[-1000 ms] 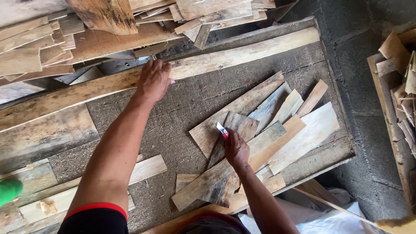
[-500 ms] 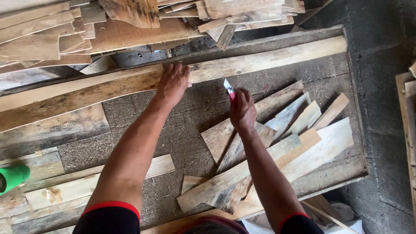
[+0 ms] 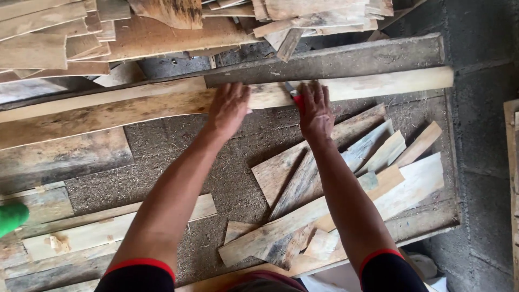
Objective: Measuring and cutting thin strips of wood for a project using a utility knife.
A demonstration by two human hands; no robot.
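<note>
**Both hands on the long plank**

A long pale plank (image 3: 162,105) lies across the sawdust-strewn surface (image 3: 173,162), running from the left edge up toward the right, with a darker grey board (image 3: 335,59) just behind it. The left hand (image 3: 228,108) lies flat on the plank, palm down, fingers (image 3: 232,92) loosely spread over the wood. The right hand (image 3: 315,111) rests on the same plank a little to the right, its fingers spread forward while the thumb side pinches a small red-handled tool (image 3: 296,97) whose tip touches the plank's top face. Below the right forearm lies a fan of short offcuts (image 3: 346,173), overlapping one another. A heap of rough boards (image 3: 135,32) is stacked along the far side. A green object (image 3: 11,216) shows at the left edge.
</note>
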